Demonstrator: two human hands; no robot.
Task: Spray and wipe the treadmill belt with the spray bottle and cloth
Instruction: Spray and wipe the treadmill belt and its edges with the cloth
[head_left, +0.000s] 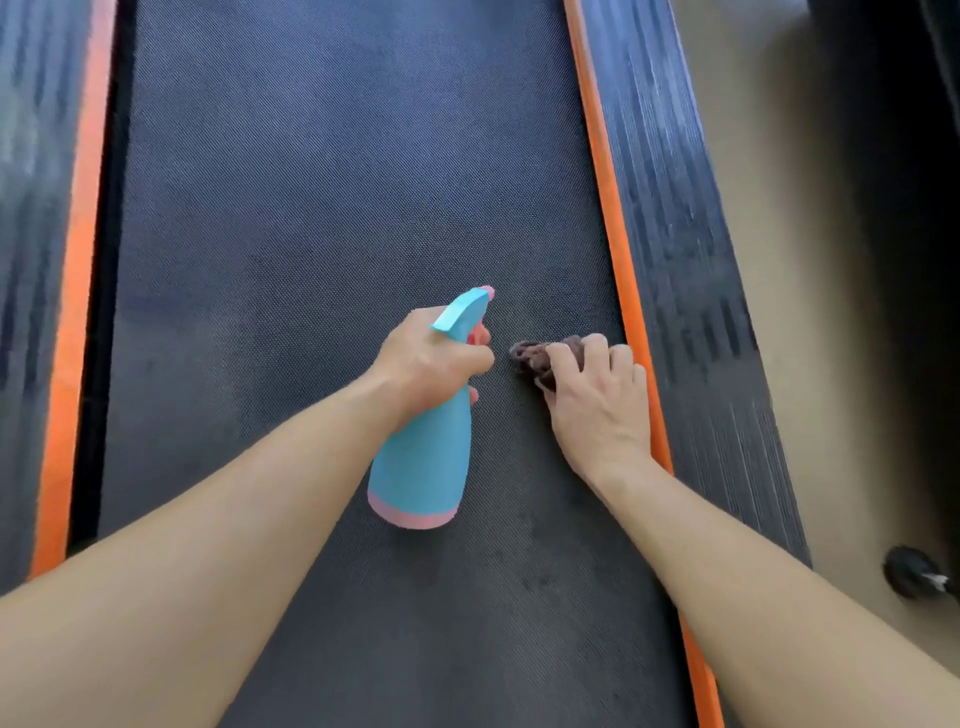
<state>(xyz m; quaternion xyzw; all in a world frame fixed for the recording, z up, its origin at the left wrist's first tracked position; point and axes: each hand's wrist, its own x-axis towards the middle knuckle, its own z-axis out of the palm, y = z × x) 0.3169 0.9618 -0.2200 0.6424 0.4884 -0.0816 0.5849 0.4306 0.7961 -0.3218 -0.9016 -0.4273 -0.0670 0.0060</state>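
Head view: the left hand is gripping the spray bottle to wet the belt, while the right hand is pressing the cloth near the belt's right edge, fingers curled on it for wiping.

The treadmill belt is charcoal grey with a fine diagonal weave all over, and darker, uneven blotches mottle it in the lower centre of the frame. A bright orange strip borders it on the right and another orange strip on the left. Outside those, the side rails are near black with a bluish sheen, ribbed in thin lengthwise lines. The spray bottle is turquoise with a pink band round its base and a pink nozzle tip and trigger. The cloth is a dark brownish purple. At the right edge the floor is plain beige, shading to deep shadow toward the upper right.
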